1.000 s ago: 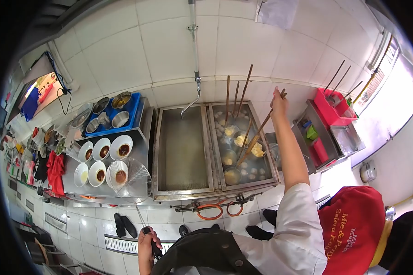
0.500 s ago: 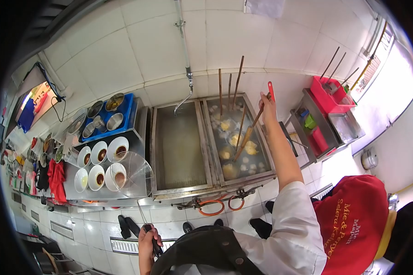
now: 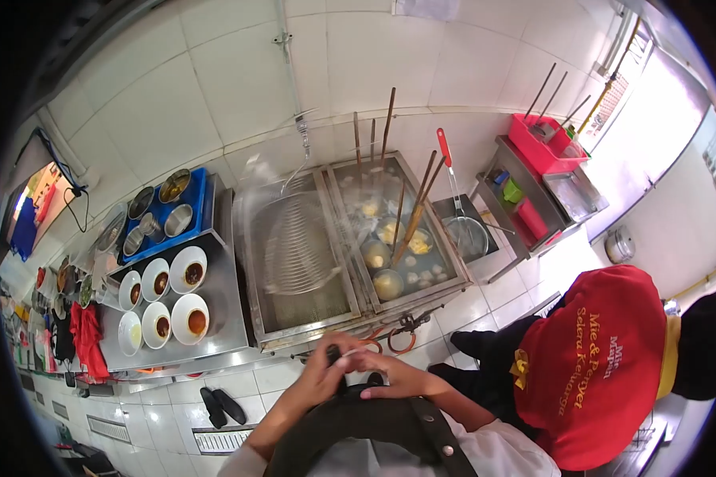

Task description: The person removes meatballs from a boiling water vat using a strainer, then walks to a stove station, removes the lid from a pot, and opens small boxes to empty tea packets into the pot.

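Note:
My left hand (image 3: 320,372) is closed round the black handle of a wire strainer (image 3: 298,246), whose blurred mesh is over the left vat (image 3: 256,306). Close beside it, my right hand (image 3: 394,378) has its fingers bent in towards the left hand; what they hold, if anything, is hidden. In the right vat (image 3: 453,262), wooden sticks (image 3: 419,208) lean among round pots with yellow food (image 3: 391,233) and pale balls (image 3: 426,276) in cloudy water. Beyond the right vat, a red-handled strainer (image 3: 467,237) rests on a dark surface.
Several white bowls (image 3: 188,319) with dark sauce stand on the left counter (image 3: 235,334), below a blue tray (image 3: 200,226) of metal bowls. A tap (image 3: 302,135) hangs behind the vats. A person in a red apron (image 3: 585,366) is at the right, near a red bin (image 3: 545,155).
My right hand has let go of the wooden sticks and come down beside my left. My left hand has moved right and up, and the strainer has swung from the bowls to the left vat.

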`<state>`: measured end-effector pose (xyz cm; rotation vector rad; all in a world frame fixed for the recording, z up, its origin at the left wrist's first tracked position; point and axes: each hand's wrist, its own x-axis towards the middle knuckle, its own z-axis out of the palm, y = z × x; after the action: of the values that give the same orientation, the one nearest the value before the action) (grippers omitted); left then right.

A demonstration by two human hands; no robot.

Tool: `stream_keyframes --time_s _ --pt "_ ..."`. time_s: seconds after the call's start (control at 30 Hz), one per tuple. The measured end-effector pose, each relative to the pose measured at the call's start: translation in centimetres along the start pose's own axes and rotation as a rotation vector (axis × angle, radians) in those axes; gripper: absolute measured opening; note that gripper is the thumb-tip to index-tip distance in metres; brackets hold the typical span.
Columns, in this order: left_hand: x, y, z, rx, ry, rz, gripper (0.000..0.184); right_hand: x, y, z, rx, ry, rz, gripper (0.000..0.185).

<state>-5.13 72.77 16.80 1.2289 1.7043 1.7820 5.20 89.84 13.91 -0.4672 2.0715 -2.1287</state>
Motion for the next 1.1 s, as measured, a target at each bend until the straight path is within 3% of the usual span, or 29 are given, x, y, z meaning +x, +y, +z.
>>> stream_keyframes --time_s 0.13,0.23,0.27,0.33,0.37,0.47,0.5,0.63,0.73,0.83,0.93,0.97,1.1 --pt "4.9 -1.7 3.8 0.198 -0.373 0.171 0.029 -2.4 -1.4 1.0 0.18 0.422 0.021 0.047" --pt "6.0 -1.1 6.5 0.352 -0.443 0.227 0.042 -6.7 -2.4 0.3 0.35 0.608 0.128 0.036" --pt "5.4 -1.2 6.4 0.244 -0.473 0.193 0.044 -7.9 -3.2 0.6 0.379 0.716 0.166 0.032" --pt "3.3 -2.3 6.6 0.028 -0.528 0.125 0.048 -10.2 -4.0 0.8 0.019 1.02 0.472 0.027" --pt "1.9 -3.7 5.9 -0.089 -0.697 -0.061 0.047 -11.3 -3.6 0.3 -0.212 1.087 0.424 0.026" --pt "-1.9 -8.2 3.1 -0.197 -0.975 -0.324 0.042 -12.6 -4.1 -1.0 -0.742 1.191 0.377 0.025" --pt "-3.4 -9.2 2.2 -0.129 -0.96 -0.348 0.039 -12.2 -4.6 -1.2 -0.832 1.209 0.247 0.025" --pt "-7.4 -8.5 -2.9 -0.18 -0.664 -0.568 0.032 -12.5 -5.1 -1.0 -0.372 1.317 0.272 0.03" --pt "-9.8 -8.8 -5.9 -0.101 -0.504 -0.634 0.03 -11.8 -4.3 -0.5 -0.222 1.414 0.256 0.031" --pt "-11.1 -8.7 -7.2 -0.017 -0.375 -0.518 0.031 -11.8 -2.5 -1.7 -0.235 1.438 0.403 0.034" --pt "-10.9 -7.4 -7.7 -0.052 -0.326 -0.452 0.031 -13.2 0.6 -5.5 -0.959 1.223 0.504 0.037" --pt "-11.0 -7.6 -7.7 -0.048 -0.319 -0.419 0.03 -12.7 0.2 -5.7 -1.062 1.162 0.504 0.043" --pt "-11.0 -8.6 -7.3 -0.032 -0.317 -0.342 0.029 -9.1 -0.7 -8.0 -1.376 0.89 0.928 0.042"
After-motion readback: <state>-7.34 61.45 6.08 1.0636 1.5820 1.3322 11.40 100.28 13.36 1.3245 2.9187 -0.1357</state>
